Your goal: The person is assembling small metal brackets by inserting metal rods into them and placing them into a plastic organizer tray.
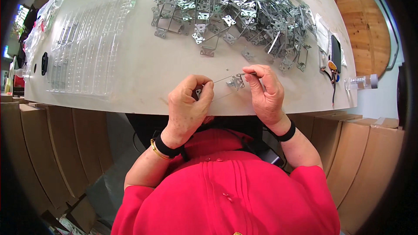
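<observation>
Near the table's front edge, my left hand is closed, thumb against fingers, on one end of a small silver metal wire bracket. A perforated plate shows in that grip. From there a thin rod runs toward my right hand, whose thumb and fingertips pinch the bracket's other end. A shiny plate with holes hangs between the hands; its exact join to the rod is hard to make out. Just beyond my hands lies a large heap of similar metal brackets, with one loose bracket at its near edge.
Clear plastic trays with rows of slots lie at the left, some holding metal parts. A black object sits beside them. At the right are a phone, a clear bottle and a round wooden board. Cardboard boxes stand below the table.
</observation>
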